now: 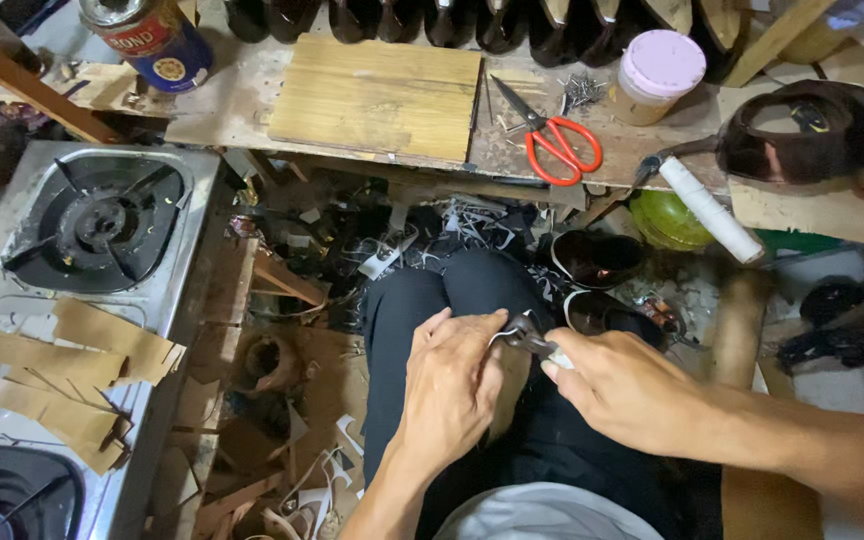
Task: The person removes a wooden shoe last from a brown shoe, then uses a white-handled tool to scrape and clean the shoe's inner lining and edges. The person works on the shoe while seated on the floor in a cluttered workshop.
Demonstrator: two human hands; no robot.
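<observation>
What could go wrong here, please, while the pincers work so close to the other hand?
The pincers in the right hand bite right beside the left hand fingertips, so a slip might pinch them. The work rests on the person's knee, which a slip could jab. Offcuts lie on the gas stove, a possible fire hazard.

Red-handled scissors (557, 140) at one o'clock; wooden board (377, 95) at twelve; pink-lidded jar (658, 75) at one; gas stove (92, 225) at nine; white thread spool (710, 210) at two; tin can (147, 38) at eleven.
</observation>
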